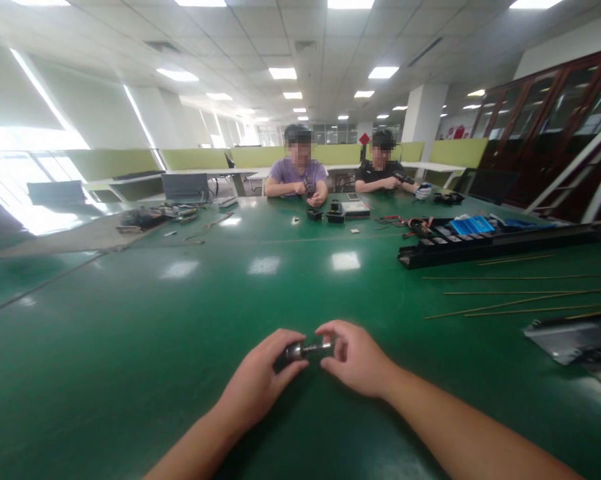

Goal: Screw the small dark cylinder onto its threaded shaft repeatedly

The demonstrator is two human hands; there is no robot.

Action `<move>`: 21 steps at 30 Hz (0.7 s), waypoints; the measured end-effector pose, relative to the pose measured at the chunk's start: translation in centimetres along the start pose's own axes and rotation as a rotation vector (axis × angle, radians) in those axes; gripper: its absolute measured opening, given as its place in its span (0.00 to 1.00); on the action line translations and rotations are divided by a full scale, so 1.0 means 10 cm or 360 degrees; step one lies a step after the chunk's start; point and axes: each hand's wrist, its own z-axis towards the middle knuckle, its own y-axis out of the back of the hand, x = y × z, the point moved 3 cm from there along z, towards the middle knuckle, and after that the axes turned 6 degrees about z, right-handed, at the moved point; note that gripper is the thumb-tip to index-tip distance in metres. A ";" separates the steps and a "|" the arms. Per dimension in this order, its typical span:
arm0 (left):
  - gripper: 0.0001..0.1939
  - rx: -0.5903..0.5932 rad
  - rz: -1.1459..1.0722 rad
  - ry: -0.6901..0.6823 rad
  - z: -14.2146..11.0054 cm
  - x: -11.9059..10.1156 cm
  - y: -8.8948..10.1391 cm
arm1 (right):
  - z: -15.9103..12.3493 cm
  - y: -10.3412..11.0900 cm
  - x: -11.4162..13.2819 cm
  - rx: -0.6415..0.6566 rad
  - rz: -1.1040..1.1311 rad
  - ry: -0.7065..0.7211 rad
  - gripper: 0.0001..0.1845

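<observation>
A dark metal cylindrical part with a thin ridged shaft point(310, 349) is held level above the green table point(190, 320). My left hand point(260, 373) is closed round its thick end, thumb below and fingers above. The shaft points right, toward my right hand point(358, 360). There the thumb and forefinger are curved and apart, with the shaft's tip between them. Whether the other fingers of that hand touch the tip, I cannot tell. The exact kind of part is too blurred to name.
Thin brass-coloured rods point(505, 293) lie on the right, near a metal bracket point(555, 340). Behind them is a long black channel point(460, 252) beside blue parts point(473, 225). Two people sit across the table, a purple sleeve point(278, 175) on one, near small black boxes point(335, 217).
</observation>
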 end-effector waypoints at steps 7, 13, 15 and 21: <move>0.11 -0.0074 -0.0119 -0.0160 -0.05 -0.06 -0.02 | -0.03 -0.03 0.12 0.0041 -0.0248 0.0076 0.21; 0.16 -0.0147 -0.0126 -0.0138 -0.07 -0.02 -0.03 | -0.04 -0.03 0.15 0.0051 -0.0364 0.0113 0.13; 0.17 -0.0159 -0.0121 -0.0116 -0.08 -0.01 -0.03 | -0.04 -0.04 0.15 0.0056 -0.0357 0.0127 0.13; 0.16 -0.0161 -0.0137 -0.0070 -0.10 -0.03 -0.04 | -0.07 -0.11 0.17 0.0091 -0.0293 0.0175 0.10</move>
